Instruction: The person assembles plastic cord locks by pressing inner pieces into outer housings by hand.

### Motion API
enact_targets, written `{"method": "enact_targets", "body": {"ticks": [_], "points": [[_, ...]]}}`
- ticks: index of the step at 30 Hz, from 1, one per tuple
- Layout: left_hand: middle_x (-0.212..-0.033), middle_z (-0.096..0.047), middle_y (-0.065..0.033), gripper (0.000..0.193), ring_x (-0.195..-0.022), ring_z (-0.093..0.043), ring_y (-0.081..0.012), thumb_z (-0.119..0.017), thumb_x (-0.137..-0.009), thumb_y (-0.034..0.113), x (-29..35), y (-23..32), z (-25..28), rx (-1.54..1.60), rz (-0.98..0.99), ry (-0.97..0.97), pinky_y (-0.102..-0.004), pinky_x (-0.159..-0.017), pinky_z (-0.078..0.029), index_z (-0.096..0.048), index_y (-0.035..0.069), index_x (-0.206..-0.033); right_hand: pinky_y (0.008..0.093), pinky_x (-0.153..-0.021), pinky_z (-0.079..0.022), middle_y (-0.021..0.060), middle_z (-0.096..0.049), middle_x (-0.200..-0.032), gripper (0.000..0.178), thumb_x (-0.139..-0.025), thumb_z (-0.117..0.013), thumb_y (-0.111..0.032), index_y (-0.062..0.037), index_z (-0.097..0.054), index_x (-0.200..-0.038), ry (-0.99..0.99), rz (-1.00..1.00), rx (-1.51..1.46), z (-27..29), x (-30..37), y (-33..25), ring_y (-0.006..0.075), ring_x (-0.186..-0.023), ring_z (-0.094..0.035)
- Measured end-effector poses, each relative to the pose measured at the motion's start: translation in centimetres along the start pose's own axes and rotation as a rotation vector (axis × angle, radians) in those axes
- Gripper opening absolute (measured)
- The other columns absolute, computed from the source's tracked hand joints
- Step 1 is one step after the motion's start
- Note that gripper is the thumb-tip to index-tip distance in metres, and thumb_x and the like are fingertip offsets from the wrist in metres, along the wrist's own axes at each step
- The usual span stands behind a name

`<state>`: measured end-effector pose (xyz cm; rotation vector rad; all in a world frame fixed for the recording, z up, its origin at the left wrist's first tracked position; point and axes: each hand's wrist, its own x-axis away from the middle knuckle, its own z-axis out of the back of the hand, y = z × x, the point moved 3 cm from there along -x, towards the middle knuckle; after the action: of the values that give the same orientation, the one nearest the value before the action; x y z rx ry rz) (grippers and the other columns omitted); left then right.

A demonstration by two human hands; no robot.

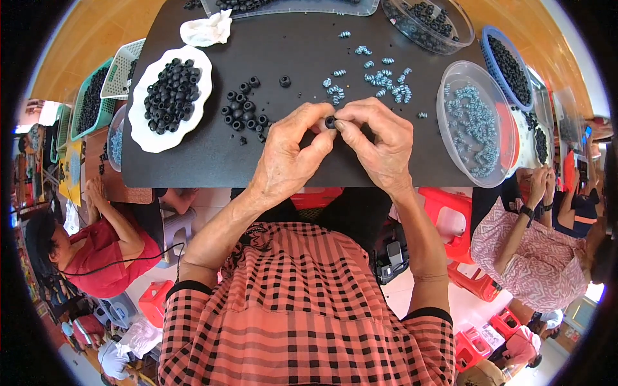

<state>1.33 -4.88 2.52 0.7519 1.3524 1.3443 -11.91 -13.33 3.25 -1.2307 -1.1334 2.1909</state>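
Observation:
Over the middle of the dark table my left hand [293, 148] and my right hand [380, 138] meet, fingertips pinched together. Between them is a small black rubber piece [330, 121] with a round opening at its top. The left fingers close on it from one side, and the right thumb and forefinger pinch at its other side. Whether a spring is in the fingers I cannot tell. Left of my left hand lie several loose black rubber pieces [241, 109]. Small bluish coil springs [386, 80] are scattered beyond my right hand.
A white scalloped plate [139, 119] heaped with black pieces is at left, a crumpled white cloth [206, 29] behind it. At right stand a clear round tub lid [450, 154] of springs and a blue basket [484, 51]. Co-workers sit on both sides.

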Motion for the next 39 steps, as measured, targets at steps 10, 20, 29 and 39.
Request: {"method": "enact_targets", "body": {"ticks": [10,20,29,39], "points": [[-0.08,-0.06,-0.0051,0.026,-0.071,-0.055,-0.009,-0.058,-0.089,0.003,-0.1,0.0,-0.1,0.039,0.113,-0.028,-0.0251,-0.067,-0.047,-0.059,-0.004,-0.114,0.0247,-0.064,-0.052,0.0073,-0.067,-0.088,0.018,-0.081,-0.067,0.007,0.0007,-0.068,-0.097,0.019,-0.086,-0.068,0.0,0.1,0.0,0.0126,-0.073,-0.064],[-0.09,-0.065,-0.0061,0.024,-0.082,-0.058,-0.0098,-0.054,-0.097,0.01,-0.1,-0.1,0.0,0.0,0.063,-0.038,-0.0253,-0.073,-0.048,-0.059,-0.005,-0.115,0.0235,-0.061,-0.051,0.0069,-0.065,-0.087,0.019,-0.08,-0.068,0.007,0.0004,-0.068,-0.098,-0.017,-0.107,-0.065,-0.3,0.2,0.4,0.0102,-0.068,-0.062],[-0.085,-0.056,0.0027,0.023,-0.078,-0.049,-0.0041,-0.055,-0.097,0.012,0.1,-0.9,0.4,0.036,0.212,-0.027,-0.0201,-0.071,-0.042,-0.06,-0.004,-0.113,0.0233,-0.059,-0.05,0.0061,-0.064,-0.084,0.018,-0.08,-0.068,0.006,0.0005,-0.068,-0.097,-0.03,-0.068,-0.013,-0.3,0.0,0.2,0.0095,-0.067,-0.061],[-0.076,-0.056,0.0035,0.018,-0.066,-0.044,-0.0029,-0.055,-0.094,0.007,0.1,0.0,0.2,0.047,0.143,-0.018,-0.0206,-0.06,-0.039,-0.06,-0.001,-0.109,0.0229,-0.058,-0.049,0.0064,-0.065,-0.082,0.016,-0.081,-0.066,0.007,0.0012,-0.068,-0.095,-0.016,-0.119,-0.085,-0.3,0.1,0.1,0.0096,-0.067,-0.063]]}}
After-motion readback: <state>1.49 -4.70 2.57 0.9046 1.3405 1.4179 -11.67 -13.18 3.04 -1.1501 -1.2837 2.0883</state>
